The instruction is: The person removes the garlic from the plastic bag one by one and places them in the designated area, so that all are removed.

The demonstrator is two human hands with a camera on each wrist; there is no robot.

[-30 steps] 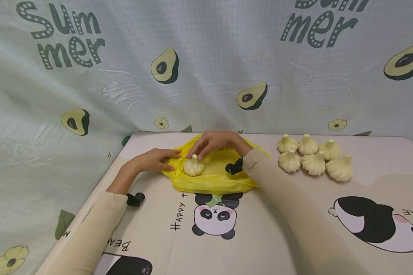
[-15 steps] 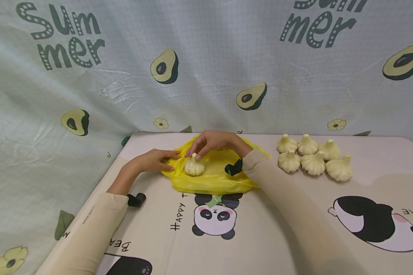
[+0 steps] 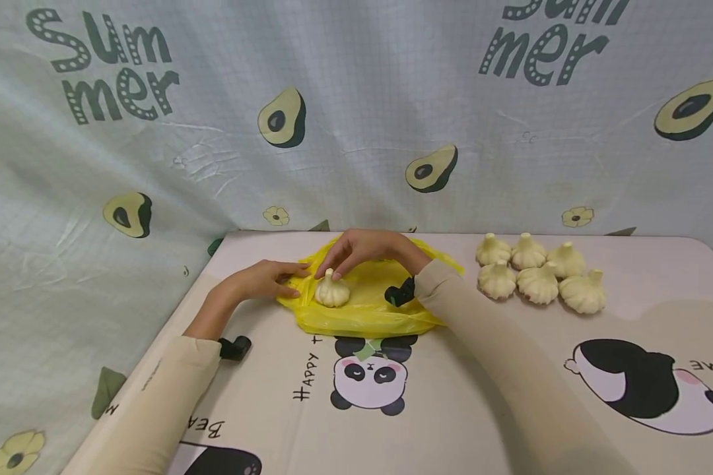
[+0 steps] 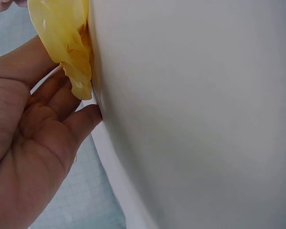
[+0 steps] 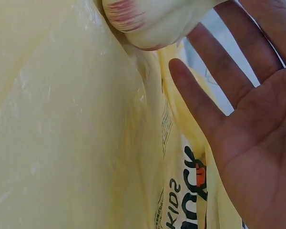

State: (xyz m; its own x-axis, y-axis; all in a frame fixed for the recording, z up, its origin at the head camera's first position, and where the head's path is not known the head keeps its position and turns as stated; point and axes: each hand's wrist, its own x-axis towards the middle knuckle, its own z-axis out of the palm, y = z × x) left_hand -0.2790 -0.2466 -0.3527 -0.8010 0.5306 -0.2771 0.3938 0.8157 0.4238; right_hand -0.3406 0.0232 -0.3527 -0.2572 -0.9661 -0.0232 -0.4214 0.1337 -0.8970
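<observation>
A yellow plastic bag (image 3: pixel 368 316) lies spread on the table, with a garlic bulb (image 3: pixel 332 292) upright on its left part. My right hand (image 3: pixel 365 251) reaches over the bag and pinches the bulb's stem between thumb and fingers. In the right wrist view the pink-streaked garlic bulb (image 5: pixel 148 21) is at the top; the stem's end is out of frame, and the other fingers are spread. My left hand (image 3: pixel 261 280) rests on the bag's left edge with fingers extended. The left wrist view shows the bag's crumpled end (image 4: pixel 71 52) beside the thumb and fingers.
Several garlic bulbs (image 3: pixel 537 284) stand in two rows on the table right of the bag. The table (image 3: pixel 451 409) wears a panda-print cover. A curtain (image 3: pixel 356 132) printed with avocados hangs behind it and along the left side.
The pinched garlic bulb shifts slightly right, then slightly left on the bag, along with my right hand. My left hand stays on the bag's edge. The view drifts a little.
</observation>
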